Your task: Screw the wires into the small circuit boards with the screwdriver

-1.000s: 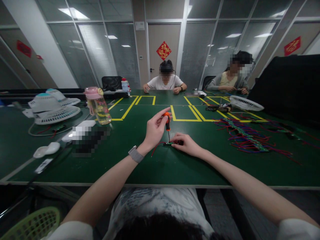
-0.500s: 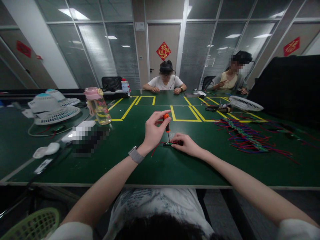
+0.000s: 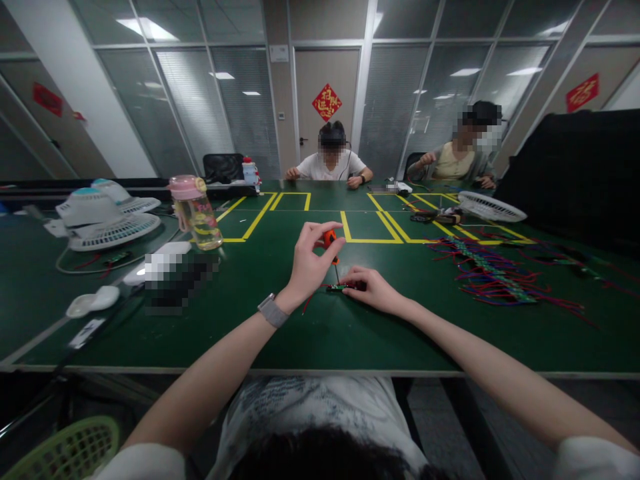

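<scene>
Left hand [image 3: 306, 267] gripping screwdriver [image 3: 331, 244], upright — table [image 3: 280, 333] mid-width

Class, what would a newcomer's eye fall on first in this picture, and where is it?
At the centre of the green table, the left hand holds an orange screwdriver upright over a small circuit board, which the right hand pins down. A tangle of coloured wires sprawls to the right.

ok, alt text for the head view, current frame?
Left hand holds an orange screwdriver upright, tip on a small circuit board pinned by the right hand on a green table. Two other people sit at its far side.
</scene>
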`<state>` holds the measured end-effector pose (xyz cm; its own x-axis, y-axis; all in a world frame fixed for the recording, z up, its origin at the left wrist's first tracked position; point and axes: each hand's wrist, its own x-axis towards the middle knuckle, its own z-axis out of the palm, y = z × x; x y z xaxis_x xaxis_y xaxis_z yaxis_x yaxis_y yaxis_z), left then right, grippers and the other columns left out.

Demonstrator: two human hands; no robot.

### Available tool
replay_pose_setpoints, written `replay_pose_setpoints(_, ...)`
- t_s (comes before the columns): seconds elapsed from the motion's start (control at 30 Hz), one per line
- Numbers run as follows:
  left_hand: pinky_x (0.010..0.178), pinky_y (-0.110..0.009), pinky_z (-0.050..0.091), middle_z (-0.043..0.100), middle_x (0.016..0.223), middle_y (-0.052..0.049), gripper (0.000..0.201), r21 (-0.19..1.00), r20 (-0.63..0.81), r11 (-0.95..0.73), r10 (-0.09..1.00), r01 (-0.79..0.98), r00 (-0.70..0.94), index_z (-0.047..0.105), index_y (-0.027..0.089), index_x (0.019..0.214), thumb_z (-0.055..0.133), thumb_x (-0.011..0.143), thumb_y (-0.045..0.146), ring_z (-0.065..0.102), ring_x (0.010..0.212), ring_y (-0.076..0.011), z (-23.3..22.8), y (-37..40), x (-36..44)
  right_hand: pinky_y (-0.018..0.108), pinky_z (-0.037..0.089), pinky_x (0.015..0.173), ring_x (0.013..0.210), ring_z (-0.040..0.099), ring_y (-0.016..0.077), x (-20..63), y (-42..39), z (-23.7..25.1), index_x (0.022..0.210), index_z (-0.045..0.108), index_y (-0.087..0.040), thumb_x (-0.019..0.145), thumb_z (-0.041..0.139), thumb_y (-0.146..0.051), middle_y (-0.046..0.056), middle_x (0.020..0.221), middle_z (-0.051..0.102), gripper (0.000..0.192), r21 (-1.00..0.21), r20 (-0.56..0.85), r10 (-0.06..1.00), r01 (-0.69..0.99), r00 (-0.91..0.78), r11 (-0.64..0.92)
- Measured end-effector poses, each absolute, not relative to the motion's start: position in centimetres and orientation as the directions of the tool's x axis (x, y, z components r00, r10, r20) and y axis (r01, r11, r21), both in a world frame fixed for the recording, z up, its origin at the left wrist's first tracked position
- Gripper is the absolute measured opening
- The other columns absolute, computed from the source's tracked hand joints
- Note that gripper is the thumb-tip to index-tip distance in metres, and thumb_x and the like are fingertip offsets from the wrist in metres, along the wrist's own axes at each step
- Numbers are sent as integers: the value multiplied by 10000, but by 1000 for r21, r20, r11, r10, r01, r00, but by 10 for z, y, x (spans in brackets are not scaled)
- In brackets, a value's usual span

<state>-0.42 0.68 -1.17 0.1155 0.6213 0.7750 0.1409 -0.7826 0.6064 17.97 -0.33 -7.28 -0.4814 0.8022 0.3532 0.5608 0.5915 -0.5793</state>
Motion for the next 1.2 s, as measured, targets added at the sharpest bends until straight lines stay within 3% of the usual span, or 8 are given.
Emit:
replay_pose_setpoints(0.2,805,-288,555,560,1228,-82,351,676,728,-737,667,-1,155,537,260,1301,415,972,269,615,983,-158,-14,9,-3,274,467,682,748,585,155,180,-5,-71,985,733,-157,842,612,-239,60,866,620,204,-585,352,802,556,-482,591)
replay_pose_setpoints(0.27,790,-281,559,598,1181,-76,349,684,724,-729,672,-34,155,539,249,1296,458,957,269,631,935,-149,-14,9,-2,271,464,673,738,581,152,180,-5,-71,982,733,-156,843,611,-240,58,862,618,203,-581,351,802,560,-483,591)
replay_pose_setpoints(0.47,800,-243,534,551,1043,-50,267,593,786,-788,611,163,94,656,256,1141,595,884,293,580,950,-142,-12,8,-4,270,461,677,733,578,150,180,-4,-72,983,736,-171,836,620,-235,51,860,621,198,-573,355,803,568,-478,592)
replay_pose_setpoints(0.6,812,-287,563,584,1177,-71,351,672,729,-740,663,6,171,552,272,1289,444,956,246,627,946,-141,-11,8,-2,278,467,694,755,587,157,180,-5,-71,991,734,-171,840,618,-241,58,871,626,202,-572,352,801,566,-485,594)
replay_pose_setpoints(0.7,784,-283,576,621,1167,-73,359,709,700,-703,691,-60,181,546,253,1287,496,932,238,655,886,-135,-12,8,-2,284,472,716,786,597,166,180,-5,-71,985,734,-170,839,620,-237,59,871,629,197,-571,356,798,563,-486,597)
replay_pose_setpoints(0.87,748,-234,553,592,1089,-62,307,645,748,-760,649,76,139,616,247,1205,557,904,268,614,920,-141,-12,7,-3,294,473,734,787,599,168,180,-4,-72,975,732,-162,840,621,-234,62,876,633,189,-566,358,798,568,-484,598)
replay_pose_setpoints(1.0,762,-245,553,598,1147,-71,344,670,731,-742,660,-3,171,558,249,1278,470,946,231,629,908,-131,-11,7,-3,290,473,723,784,599,168,180,-4,-71,980,732,-160,841,617,-231,63,874,633,194,-566,357,798,566,-486,599)
replay_pose_setpoints(1.2,742,-224,526,559,991,-41,237,607,779,-776,624,174,62,673,236,1087,640,853,262,586,897,-133,-10,8,-5,283,464,701,766,593,167,180,-4,-72,965,736,-157,836,620,-218,61,864,630,184,-570,367,796,560,-482,602)
